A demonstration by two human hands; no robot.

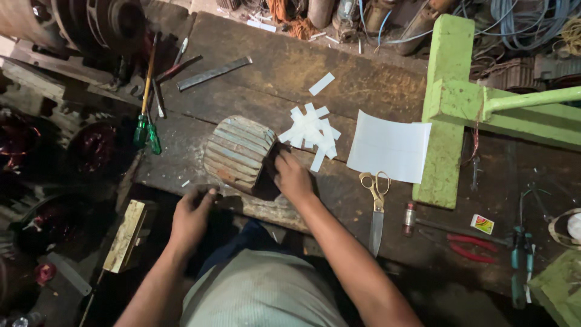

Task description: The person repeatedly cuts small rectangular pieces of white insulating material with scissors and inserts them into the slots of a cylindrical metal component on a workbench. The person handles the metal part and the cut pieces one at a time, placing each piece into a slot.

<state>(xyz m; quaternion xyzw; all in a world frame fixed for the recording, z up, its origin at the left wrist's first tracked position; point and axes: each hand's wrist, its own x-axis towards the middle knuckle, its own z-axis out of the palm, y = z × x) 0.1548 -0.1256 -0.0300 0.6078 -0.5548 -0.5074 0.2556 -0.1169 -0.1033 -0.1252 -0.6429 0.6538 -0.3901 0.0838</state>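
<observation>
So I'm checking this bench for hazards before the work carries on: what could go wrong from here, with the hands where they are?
1. The ribbed grey metal motor housing sits near the wooden bench's front edge; the right hand works at its open end, so it might tip toward the lap.
2. The pile of white paper strips lies loose beside that hand and could scatter.
3. The brass-handled scissors point toward the person, near the right forearm.
</observation>
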